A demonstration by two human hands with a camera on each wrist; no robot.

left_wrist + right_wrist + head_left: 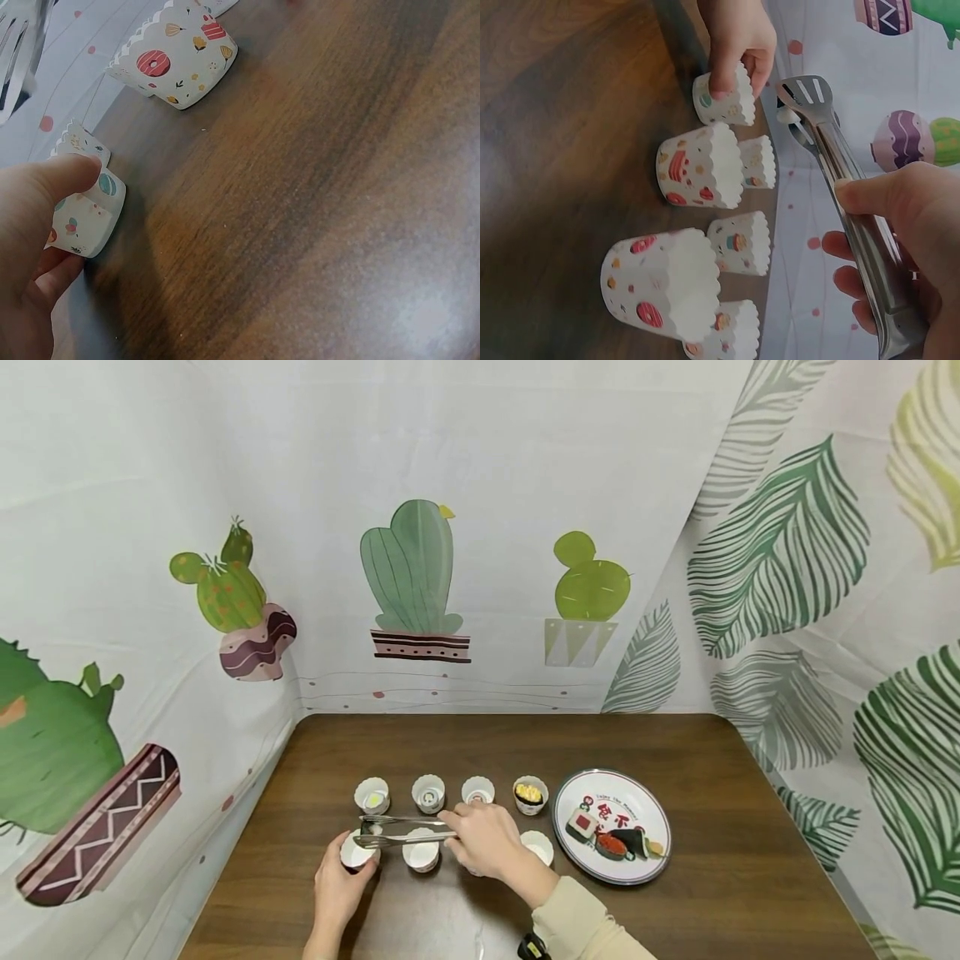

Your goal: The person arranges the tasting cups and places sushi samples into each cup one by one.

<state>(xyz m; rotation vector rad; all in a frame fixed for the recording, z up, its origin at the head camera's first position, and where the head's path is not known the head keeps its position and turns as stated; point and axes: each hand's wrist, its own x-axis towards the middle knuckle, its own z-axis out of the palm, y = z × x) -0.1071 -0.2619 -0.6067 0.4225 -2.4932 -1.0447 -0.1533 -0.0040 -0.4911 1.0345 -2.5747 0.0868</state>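
Tongs are clamped in the right hand, its thumb on one arm and its fingers on the other, and reach left over the cups. Between their tips is a small dark-and-white piece, near the far rim of the front-left cup. The left hand grips that cup from outside, thumb and fingers spread to either side of it.

Scalloped cups stand in two rows on the brown table. In the back row, the leftmost cup holds something yellow-green, and the rightmost cup holds a yellow heap on a dark base. Shapes at the bottom of the two between are too small to tell. The right hand hides much of the front row's third cup. To the right, a white plate holds a pale block with a red centre, a red-topped dark piece and a dark cone.

The right wrist view adds the tongs' slotted tips, apart from the gripped cup; the left wrist view shows a pink doughnut print on the neighbouring cup.
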